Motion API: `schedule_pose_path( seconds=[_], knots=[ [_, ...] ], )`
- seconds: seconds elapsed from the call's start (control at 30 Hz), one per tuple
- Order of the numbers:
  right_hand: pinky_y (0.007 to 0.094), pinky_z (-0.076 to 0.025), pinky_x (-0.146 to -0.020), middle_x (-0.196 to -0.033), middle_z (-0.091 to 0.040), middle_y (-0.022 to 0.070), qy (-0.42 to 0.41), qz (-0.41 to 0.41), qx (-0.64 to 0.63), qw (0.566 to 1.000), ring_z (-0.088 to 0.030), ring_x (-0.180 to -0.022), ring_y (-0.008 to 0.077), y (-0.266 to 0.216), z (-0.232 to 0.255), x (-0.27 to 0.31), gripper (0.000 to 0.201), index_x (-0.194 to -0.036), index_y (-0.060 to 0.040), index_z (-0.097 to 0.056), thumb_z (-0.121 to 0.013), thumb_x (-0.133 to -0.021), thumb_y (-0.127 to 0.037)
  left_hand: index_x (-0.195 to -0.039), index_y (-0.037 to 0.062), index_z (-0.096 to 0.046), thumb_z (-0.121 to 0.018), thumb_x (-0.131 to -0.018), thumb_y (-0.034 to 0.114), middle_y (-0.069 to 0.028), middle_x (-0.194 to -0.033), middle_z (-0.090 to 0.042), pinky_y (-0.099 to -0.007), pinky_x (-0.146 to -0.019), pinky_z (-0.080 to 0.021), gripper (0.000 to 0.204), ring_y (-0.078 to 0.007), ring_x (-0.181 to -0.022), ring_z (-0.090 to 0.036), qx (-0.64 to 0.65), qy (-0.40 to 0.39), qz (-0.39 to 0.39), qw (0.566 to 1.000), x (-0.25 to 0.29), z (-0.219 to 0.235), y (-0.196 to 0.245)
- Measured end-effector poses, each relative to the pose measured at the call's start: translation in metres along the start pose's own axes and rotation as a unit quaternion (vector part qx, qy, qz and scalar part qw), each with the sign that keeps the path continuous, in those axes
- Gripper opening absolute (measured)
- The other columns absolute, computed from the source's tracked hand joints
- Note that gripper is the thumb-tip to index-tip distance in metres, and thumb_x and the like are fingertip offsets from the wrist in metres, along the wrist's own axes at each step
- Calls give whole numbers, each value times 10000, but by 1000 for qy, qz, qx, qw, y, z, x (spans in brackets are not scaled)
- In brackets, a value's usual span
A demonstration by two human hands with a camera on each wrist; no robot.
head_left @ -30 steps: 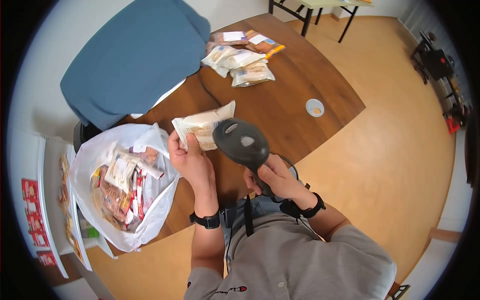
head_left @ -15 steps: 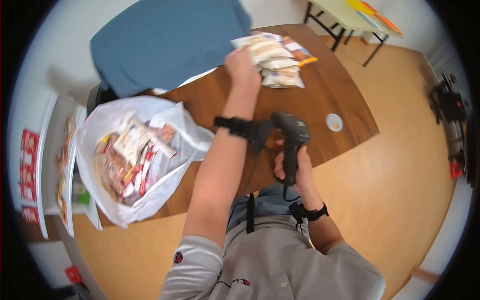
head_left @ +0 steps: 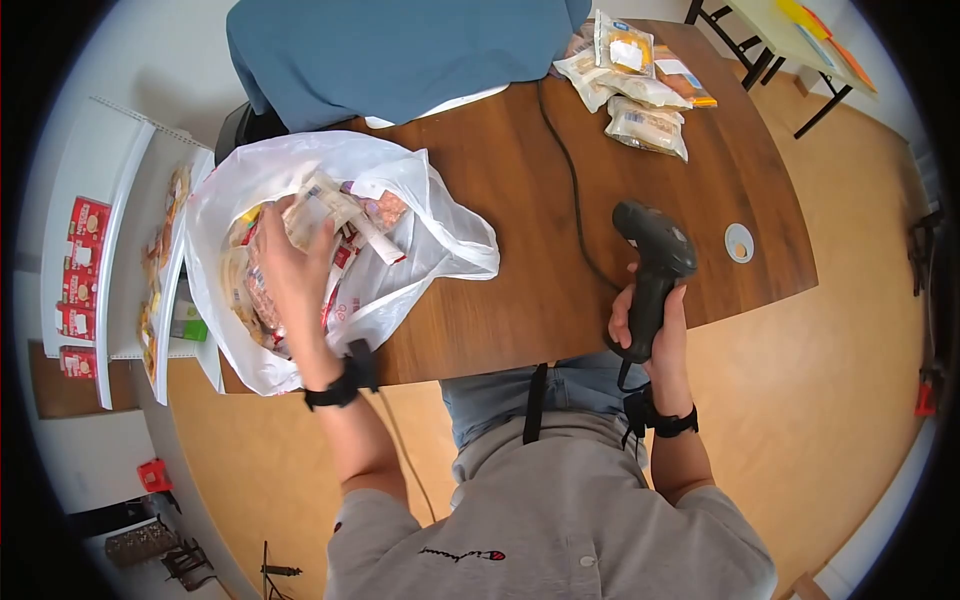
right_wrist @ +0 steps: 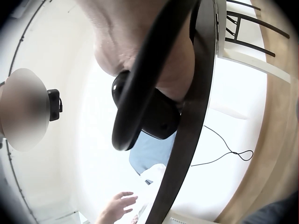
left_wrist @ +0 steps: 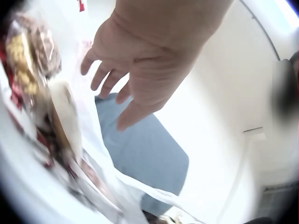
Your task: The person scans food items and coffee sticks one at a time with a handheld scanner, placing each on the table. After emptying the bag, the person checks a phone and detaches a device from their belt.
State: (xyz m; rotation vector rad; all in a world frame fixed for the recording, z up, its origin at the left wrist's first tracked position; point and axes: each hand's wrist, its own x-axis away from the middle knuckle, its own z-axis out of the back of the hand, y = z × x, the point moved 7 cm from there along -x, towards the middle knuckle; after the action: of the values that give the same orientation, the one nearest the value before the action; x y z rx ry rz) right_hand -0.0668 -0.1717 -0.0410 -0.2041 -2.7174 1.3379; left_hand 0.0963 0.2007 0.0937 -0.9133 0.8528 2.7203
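In the head view a white plastic bag (head_left: 450, 235) full of packaged snacks lies open at the table's left. My left hand (head_left: 292, 265) is over the packets in its mouth, fingers spread; a pale packet (head_left: 315, 205) lies beside the fingertips. The left wrist view shows the same hand (left_wrist: 145, 56) with fingers apart and nothing between them. My right hand (head_left: 655, 325) grips the handle of a black handheld scanner (head_left: 655, 240), its head tilted up and left. In the right wrist view the fingers are largely hidden behind the scanner's black handle (right_wrist: 159, 116).
Several packets (head_left: 645, 125) are piled at the back of the wooden table (head_left: 500, 150), beside a blue cloth (head_left: 400, 60). A black cable (head_left: 570, 160) crosses the tabletop. A round grommet (head_left: 739, 243) is at the right; shelves with red boxes (head_left: 85, 255) stand left.
My left hand has set the pale packet on the far pile, let go and come back over the bag. The scanner in my right hand has moved right in view.
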Motion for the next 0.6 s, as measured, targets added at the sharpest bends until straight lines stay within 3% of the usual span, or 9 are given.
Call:
schedule_pose_path(
  seconds=[0.07,0.17,0.3,0.33,0.4,0.43,0.5,0.53,0.6],
  knots=[
    [274,-424,-496,-715,-574,109,-2,1,-2,1000,-515,-499,137,-1,-1,1,717,-1322,-14,-422,-352,-978,-639,-1197,36,-608,-798,-712,196,-188,-1155,-644,-429,-980,-449,545,-361,-1112,-601,-155,-75,-35,984,-7,-2,-24],
    [275,-426,-491,-724,-580,111,1,4,-5,1000,-516,-502,138,0,0,1,713,-1329,-21,-421,-359,-976,-637,-1230,15,-582,-824,-656,252,-213,-1186,-622,-462,-975,-444,667,-388,-1131,-579,-229,-124,-67,963,-15,-17,-58],
    [265,-435,-502,-765,-595,115,0,3,0,1000,-536,-523,142,-1,2,4,703,-1342,-31,-418,-367,-976,-629,-1202,-42,-582,-836,-638,231,-265,-1117,-640,-432,-915,-485,676,-418,-1054,-611,-224,-146,-56,962,-23,-28,-65],
    [259,-439,-510,-785,-601,115,-9,-3,4,1000,-546,-536,143,0,0,4,703,-1348,-33,-416,-373,-975,-627,-1201,-43,-580,-834,-632,220,-260,-1092,-644,-445,-904,-485,676,-424,-1035,-610,-235,-133,-87,959,-22,-26,-71],
    [254,-442,-522,-801,-604,114,-8,6,12,1000,-554,-553,142,0,3,4,706,-1352,-32,-414,-377,-974,-626,-1218,-48,-564,-834,-608,166,-259,-1109,-630,-435,-915,-483,700,-413,-1052,-606,-230,-64,-82,968,-19,-8,-58],
    [248,-444,-534,-817,-606,113,-22,0,16,1000,-563,-570,141,2,1,5,709,-1355,-30,-413,-380,-973,-626,-1237,-46,-556,-827,-612,128,-245,-1115,-626,-429,-941,-476,704,-394,-1067,-607,-200,-67,-35,977,-15,8,-38],
    [244,-443,-549,-832,-607,113,-27,7,28,999,-564,-594,132,-6,-4,6,715,-1363,-28,-407,-381,-971,-626,-1236,14,-563,-817,-596,109,-193,-1129,-623,-431,-958,-456,694,-393,-1072,-584,-87,3,24,996,-7,26,-18],
    [244,-443,-552,-826,-602,109,-22,8,36,999,-559,-595,129,-6,-4,6,723,-1366,-26,-405,-378,-969,-630,-1236,14,-563,-817,-596,109,-193,-1129,-623,-431,-958,-456,694,-393,-1072,-584,-87,3,25,996,-3,24,2],
    [245,-442,-556,-820,-597,105,-36,-7,46,998,-554,-596,126,-4,-12,2,731,-1368,-24,-403,-376,-967,-634,-1228,-29,-562,-802,-585,60,-199,-1142,-610,-426,-958,-466,692,-360,-1076,-597,-51,-12,-104,993,12,11,65]
  ],
)
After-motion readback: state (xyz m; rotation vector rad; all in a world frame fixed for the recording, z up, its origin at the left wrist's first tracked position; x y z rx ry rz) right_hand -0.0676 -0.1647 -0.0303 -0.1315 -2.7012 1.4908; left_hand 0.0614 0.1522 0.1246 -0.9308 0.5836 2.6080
